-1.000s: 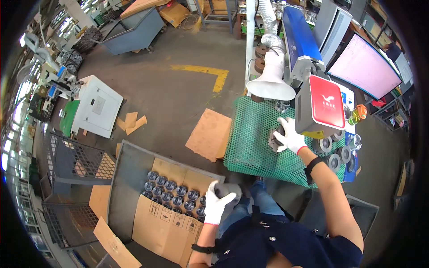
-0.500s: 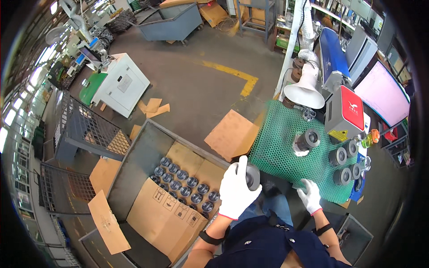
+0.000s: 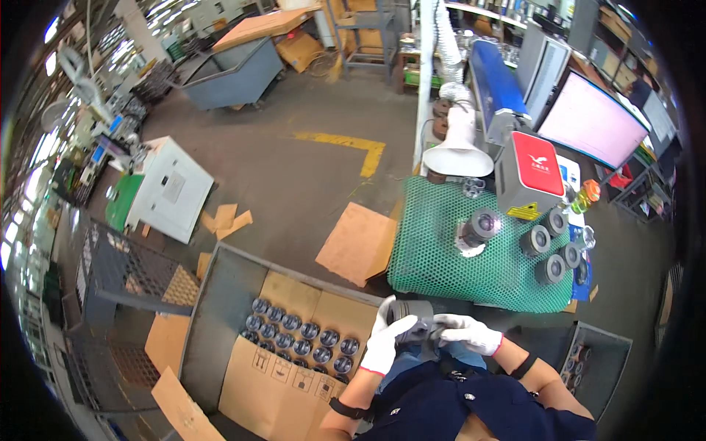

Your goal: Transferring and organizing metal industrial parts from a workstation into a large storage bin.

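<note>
Gripping observed at left: white-gloved left hand [image 3: 381,342] closed around a dark grey piston [image 3: 413,314], thumb along its near side. Right hand [image 3: 474,334], also gloved, has fingers curled at the piston's right end; whether they are closed on it, cannot tell. Piston location: above the lap, between both hands, near the green mesh mat [image 3: 441,272]. On mat: single piston [image 3: 482,226] near red-topped machine head [image 3: 531,173]; four more at right. Left side: grey metal bin [image 3: 217,294] containing rows of pistons [image 3: 302,347].
</note>
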Tool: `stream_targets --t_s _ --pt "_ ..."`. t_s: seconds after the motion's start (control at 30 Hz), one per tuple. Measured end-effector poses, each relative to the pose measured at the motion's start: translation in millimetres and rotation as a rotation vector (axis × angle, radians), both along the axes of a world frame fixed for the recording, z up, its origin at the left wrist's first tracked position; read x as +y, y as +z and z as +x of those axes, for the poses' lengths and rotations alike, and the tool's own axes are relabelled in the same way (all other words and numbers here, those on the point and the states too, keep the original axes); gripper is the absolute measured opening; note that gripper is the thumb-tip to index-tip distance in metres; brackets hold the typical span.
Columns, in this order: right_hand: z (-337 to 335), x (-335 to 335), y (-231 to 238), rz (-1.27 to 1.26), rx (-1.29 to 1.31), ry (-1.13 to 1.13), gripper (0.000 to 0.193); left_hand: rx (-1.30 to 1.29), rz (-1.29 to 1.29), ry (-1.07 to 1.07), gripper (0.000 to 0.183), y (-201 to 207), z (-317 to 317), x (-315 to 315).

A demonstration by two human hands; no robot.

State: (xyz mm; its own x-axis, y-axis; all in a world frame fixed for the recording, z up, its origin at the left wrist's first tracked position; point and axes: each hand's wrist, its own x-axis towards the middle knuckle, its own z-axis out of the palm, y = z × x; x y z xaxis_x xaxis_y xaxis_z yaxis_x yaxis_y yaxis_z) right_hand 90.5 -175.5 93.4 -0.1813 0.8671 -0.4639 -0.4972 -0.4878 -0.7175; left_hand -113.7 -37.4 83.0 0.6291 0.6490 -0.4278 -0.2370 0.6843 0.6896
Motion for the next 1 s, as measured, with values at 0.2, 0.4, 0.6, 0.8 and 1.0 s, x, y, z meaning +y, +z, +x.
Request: stream_targets --t_s 0.2,0.4,0.6,0.8,1.0 --pt "-5.2 35.6 -19.5 -0.130 -0.022 0.031 0.040 0.072 -0.429 -0.044 0.048 -24.0 7.1 -16.5" --pt "40.2 134.7 -5.3 0.268 -1.393 0.504 0.036 0.236 -0.084 0.086 0.064 -69.1 -6.3 -26.1" --pt "123.5 232.3 -41.3 0.274 -2.038 0.388 0.022 0.355 -0.208 0.161 0.055 -82.4 -13.2 -18.8" --pt "147.8 246.1 -44.4 0.132 -2.098 0.287 0.029 0.369 -0.175 0.113 0.052 -78.6 17.9 -4.9" --pt "108.9 116.9 -29.8 0.564 -1.679 0.188 0.049 0.373 -0.124 -0.105 0.048 -79.4 62.2 21.0"
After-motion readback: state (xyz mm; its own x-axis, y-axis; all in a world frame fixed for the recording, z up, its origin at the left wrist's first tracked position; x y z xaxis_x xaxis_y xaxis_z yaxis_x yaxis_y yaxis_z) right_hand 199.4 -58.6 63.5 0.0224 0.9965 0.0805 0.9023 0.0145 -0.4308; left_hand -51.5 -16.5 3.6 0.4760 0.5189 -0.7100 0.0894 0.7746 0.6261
